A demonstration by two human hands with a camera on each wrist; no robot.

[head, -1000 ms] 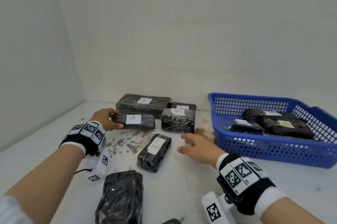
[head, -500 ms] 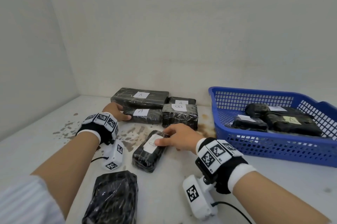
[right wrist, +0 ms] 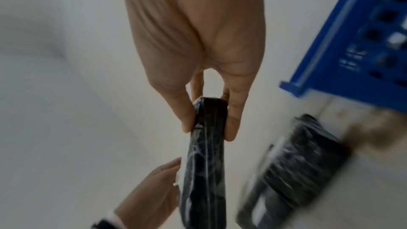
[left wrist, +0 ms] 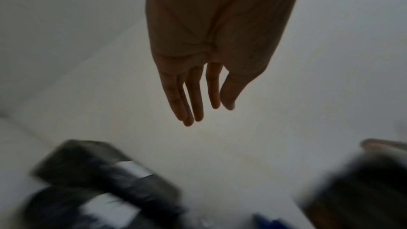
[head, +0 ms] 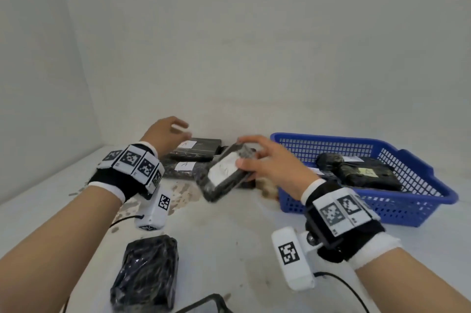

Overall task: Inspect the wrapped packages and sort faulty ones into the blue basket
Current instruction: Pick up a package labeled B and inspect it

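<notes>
Pinching glossy film-wrapped black package

Our right hand grips a small wrapped package, tilted, its white label facing us. Just right of that hand sits the blue basket holding dark packages. Our left hand hovers with fingers relaxed above the labelled packages.

Stained white table under wrapped packages and blue basket.
</notes>
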